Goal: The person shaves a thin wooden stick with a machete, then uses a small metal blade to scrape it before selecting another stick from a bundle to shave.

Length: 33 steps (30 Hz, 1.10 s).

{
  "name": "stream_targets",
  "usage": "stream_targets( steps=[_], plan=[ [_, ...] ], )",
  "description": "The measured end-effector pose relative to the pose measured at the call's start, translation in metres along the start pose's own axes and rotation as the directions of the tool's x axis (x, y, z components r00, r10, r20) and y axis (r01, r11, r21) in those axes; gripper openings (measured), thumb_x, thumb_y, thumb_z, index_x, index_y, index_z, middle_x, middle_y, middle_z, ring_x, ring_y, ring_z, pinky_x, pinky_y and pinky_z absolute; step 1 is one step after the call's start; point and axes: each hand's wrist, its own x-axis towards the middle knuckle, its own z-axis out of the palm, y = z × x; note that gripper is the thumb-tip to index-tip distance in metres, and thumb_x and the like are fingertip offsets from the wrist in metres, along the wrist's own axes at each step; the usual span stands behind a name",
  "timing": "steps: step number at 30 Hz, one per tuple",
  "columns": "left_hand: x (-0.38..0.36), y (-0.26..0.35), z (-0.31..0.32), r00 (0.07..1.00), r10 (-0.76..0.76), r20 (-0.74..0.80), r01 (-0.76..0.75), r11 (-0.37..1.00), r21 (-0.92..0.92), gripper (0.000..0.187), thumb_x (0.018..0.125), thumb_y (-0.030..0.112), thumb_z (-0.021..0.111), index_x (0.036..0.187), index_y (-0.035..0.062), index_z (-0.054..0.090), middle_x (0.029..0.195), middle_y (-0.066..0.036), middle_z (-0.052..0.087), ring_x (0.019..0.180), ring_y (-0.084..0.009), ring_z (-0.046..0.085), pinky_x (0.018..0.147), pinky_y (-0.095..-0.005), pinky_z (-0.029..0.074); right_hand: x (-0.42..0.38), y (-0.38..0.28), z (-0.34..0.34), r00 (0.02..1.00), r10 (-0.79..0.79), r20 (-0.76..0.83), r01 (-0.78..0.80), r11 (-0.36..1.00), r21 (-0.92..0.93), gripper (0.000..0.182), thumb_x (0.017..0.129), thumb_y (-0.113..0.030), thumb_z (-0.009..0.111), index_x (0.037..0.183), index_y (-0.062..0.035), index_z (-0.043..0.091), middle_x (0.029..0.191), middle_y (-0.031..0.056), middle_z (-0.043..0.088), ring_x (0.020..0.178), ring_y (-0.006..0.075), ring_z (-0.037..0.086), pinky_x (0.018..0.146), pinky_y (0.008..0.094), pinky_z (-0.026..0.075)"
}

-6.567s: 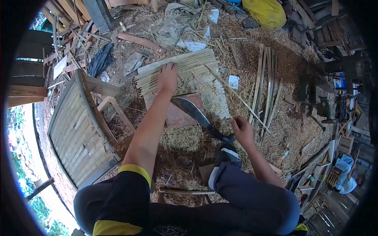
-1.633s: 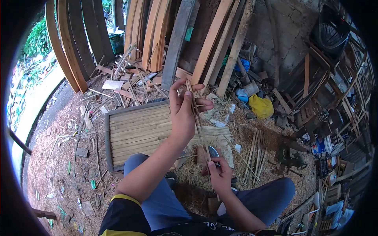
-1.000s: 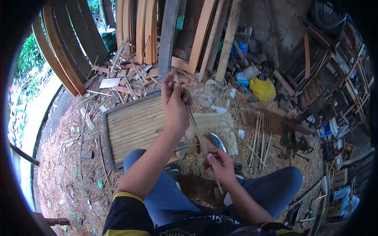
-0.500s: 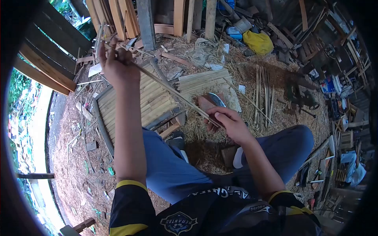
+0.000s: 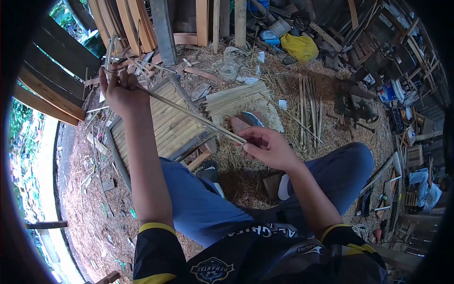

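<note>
Head view: the left hand (image 5: 120, 92) is raised with its fingers closed around one end of a thin bamboo strip (image 5: 189, 113), while the right hand (image 5: 267, 147) pinches the other end, apparently to keep it taut. The strip spans diagonally between both hands, above the slatted bamboo panel (image 5: 161, 125) and near the machete (image 5: 253, 118) on the ground.

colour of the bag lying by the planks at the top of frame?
Yellow. The bag shows best in the head view, on the ground near the leaning planks.
</note>
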Motion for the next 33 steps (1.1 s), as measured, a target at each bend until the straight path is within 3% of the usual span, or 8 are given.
stream_targets(
  steps=[7, 10, 13, 16, 25, 31, 33],
  plan=[
    [0.002, 0.001, -0.002, 0.998, 0.022, -0.051, -0.022, 1.000, 0.001, 0.041, 0.102, -0.002, 0.047, 0.140, 0.0144, 0.045, 0.102, -0.009, 0.062, 0.060, -0.0080, 0.038, 0.045, -0.0202, 0.029, -0.001, 0.000, -0.002, 0.999, 0.005, -0.048, -0.013, 0.987, -0.159, 0.031, 0.098, 0.001, 0.062, 0.129, 0.0040, 0.061, 0.097, 0.0037, 0.069, 0.087, 0.0084, 0.065, 0.076, 0.0256, 0.054],
    [0.002, 0.003, -0.003, 0.995, -0.029, -0.094, 0.027, 0.999, -0.028, 0.042, 0.102, -0.001, 0.047, 0.140, 0.0156, 0.045, 0.101, -0.008, 0.063, 0.059, -0.0079, 0.037, 0.044, -0.0205, 0.029, -0.002, 0.000, -0.002, 0.995, -0.080, -0.057, 0.061, 0.956, -0.288, 0.030, 0.095, -0.003, 0.067, 0.124, 0.0024, 0.064, 0.099, 0.0043, 0.069, 0.087, 0.0091, 0.066, 0.076, 0.0267, 0.053],
    [0.002, 0.001, -0.004, 0.992, 0.020, -0.128, -0.016, 0.999, 0.034, 0.041, 0.102, -0.001, 0.047, 0.139, 0.0168, 0.046, 0.101, -0.008, 0.063, 0.057, -0.0080, 0.037, 0.044, -0.0206, 0.028, -0.003, -0.003, 0.002, 0.970, -0.238, -0.040, 0.201, 0.888, -0.414, 0.031, 0.096, 0.003, 0.064, 0.127, 0.0032, 0.063, 0.102, 0.0066, 0.073, 0.089, 0.0094, 0.068, 0.081, 0.0259, 0.055],
    [0.000, -0.002, 0.000, 0.976, 0.021, -0.216, -0.004, 0.997, 0.076, 0.041, 0.102, -0.001, 0.047, 0.139, 0.0175, 0.046, 0.099, -0.007, 0.064, 0.056, -0.0081, 0.037, 0.043, -0.0206, 0.028, -0.004, -0.009, 0.004, 0.989, -0.108, -0.097, 0.074, 0.950, -0.305, 0.030, 0.095, 0.004, 0.064, 0.125, 0.0042, 0.064, 0.105, 0.0092, 0.075, 0.089, 0.0107, 0.069, 0.081, 0.0264, 0.056],
    [0.002, -0.006, -0.005, 0.982, 0.006, -0.186, 0.010, 0.996, 0.087, 0.042, 0.103, 0.000, 0.041, 0.141, 0.0173, 0.043, 0.097, -0.007, 0.062, 0.056, -0.0083, 0.037, 0.043, -0.0205, 0.028, -0.003, 0.003, 0.000, 0.966, -0.218, -0.138, 0.140, 0.893, -0.429, 0.023, 0.096, 0.005, 0.063, 0.118, 0.0055, 0.069, 0.102, 0.0107, 0.075, 0.084, 0.0117, 0.070, 0.076, 0.0264, 0.057],
    [-0.001, -0.005, 0.000, 0.977, -0.001, -0.214, 0.021, 0.996, 0.090, 0.042, 0.102, 0.000, 0.038, 0.140, 0.0157, 0.043, 0.099, -0.007, 0.061, 0.057, -0.0083, 0.037, 0.043, -0.0207, 0.029, -0.003, 0.005, -0.001, 0.954, -0.254, -0.157, 0.176, 0.903, -0.391, 0.022, 0.096, 0.003, 0.064, 0.118, 0.0049, 0.070, 0.101, 0.0099, 0.075, 0.082, 0.0117, 0.070, 0.074, 0.0262, 0.057],
    [-0.002, -0.006, 0.001, 0.974, 0.002, -0.226, 0.022, 0.994, 0.105, 0.041, 0.102, 0.000, 0.039, 0.140, 0.0168, 0.044, 0.101, -0.007, 0.060, 0.057, -0.0088, 0.037, 0.043, -0.0209, 0.029, -0.003, 0.005, -0.002, 0.940, -0.301, -0.159, 0.197, 0.862, -0.467, 0.022, 0.096, 0.002, 0.066, 0.118, 0.0038, 0.070, 0.101, 0.0101, 0.075, 0.082, 0.0120, 0.070, 0.073, 0.0269, 0.056]
  ],
)
